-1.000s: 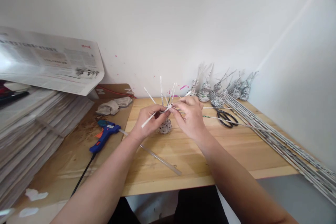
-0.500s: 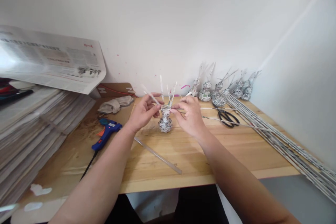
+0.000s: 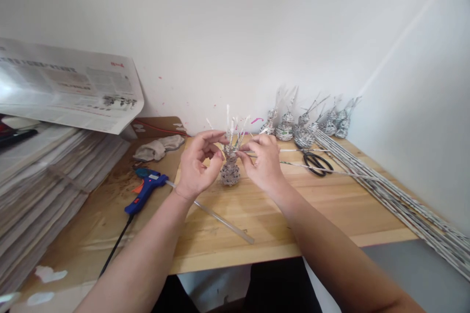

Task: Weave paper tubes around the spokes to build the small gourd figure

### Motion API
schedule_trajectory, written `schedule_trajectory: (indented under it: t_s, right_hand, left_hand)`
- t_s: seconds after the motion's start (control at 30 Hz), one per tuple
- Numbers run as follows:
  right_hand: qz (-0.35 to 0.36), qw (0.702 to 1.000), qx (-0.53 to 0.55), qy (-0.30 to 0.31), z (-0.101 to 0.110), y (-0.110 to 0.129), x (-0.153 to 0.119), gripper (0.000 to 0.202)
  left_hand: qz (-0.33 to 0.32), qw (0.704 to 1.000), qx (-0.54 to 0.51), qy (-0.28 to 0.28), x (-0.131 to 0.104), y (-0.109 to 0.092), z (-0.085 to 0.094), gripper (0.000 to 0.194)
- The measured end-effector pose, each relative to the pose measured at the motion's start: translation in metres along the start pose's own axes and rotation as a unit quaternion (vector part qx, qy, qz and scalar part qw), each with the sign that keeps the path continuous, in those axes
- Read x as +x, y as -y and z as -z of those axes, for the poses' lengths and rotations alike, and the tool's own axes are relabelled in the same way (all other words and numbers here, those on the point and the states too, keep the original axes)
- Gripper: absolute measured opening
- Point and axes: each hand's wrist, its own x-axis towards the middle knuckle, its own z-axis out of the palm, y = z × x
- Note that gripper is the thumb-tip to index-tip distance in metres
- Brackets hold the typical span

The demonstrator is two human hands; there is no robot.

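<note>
A small gourd-shaped piece woven from newspaper tubes [image 3: 230, 175] stands upright on the wooden table between my hands, several pale tube ends [image 3: 232, 124] sticking up from its top. My left hand [image 3: 201, 162] is at its left side, thumb and fingers apart, with the fingertips close to the upright ends; whether they touch cannot be made out. Pinched at the neck of the piece, my right hand [image 3: 262, 159] holds a thin paper tube [image 3: 293, 163], and tube lengths trail off to the right beneath that hand.
Black scissors [image 3: 317, 163] and a bundle of long paper tubes [image 3: 385, 195] lie to the right. Several similar woven gourds [image 3: 285, 129] line the wall. A blue glue gun [image 3: 147, 190], its long glue stick [image 3: 223, 221], a cloth glove [image 3: 157, 147] and stacked newspapers [image 3: 66, 181] occupy the left.
My left thumb and fingers have come apart from a slanting tube end, which now stands more upright. My right hand stays at the neck. The view has shifted slightly.
</note>
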Motion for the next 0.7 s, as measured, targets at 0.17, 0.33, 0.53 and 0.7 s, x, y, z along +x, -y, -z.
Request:
schedule_trajectory:
  t_s: [0.17,0.33,0.53,0.7]
  right_hand:
    - [0.004,1.0,-0.012,0.0,0.0,0.0,-0.001,0.01]
    - [0.018,1.0,-0.003,-0.006,0.0,-0.001,-0.001,0.01]
    - [0.027,0.999,0.031,0.015,0.003,0.002,0.0,0.009]
    - [0.024,0.996,0.072,0.044,0.005,0.002,0.001,0.008]
  left_hand:
    - [-0.018,0.992,0.098,0.081,0.004,0.01,-0.002,0.047]
    - [0.021,0.985,0.157,0.071,0.003,0.017,-0.007,0.038]
    - [0.051,0.989,0.123,0.058,0.004,0.019,-0.008,0.02]
    - [0.084,0.991,0.083,0.059,0.005,0.022,-0.006,0.023]
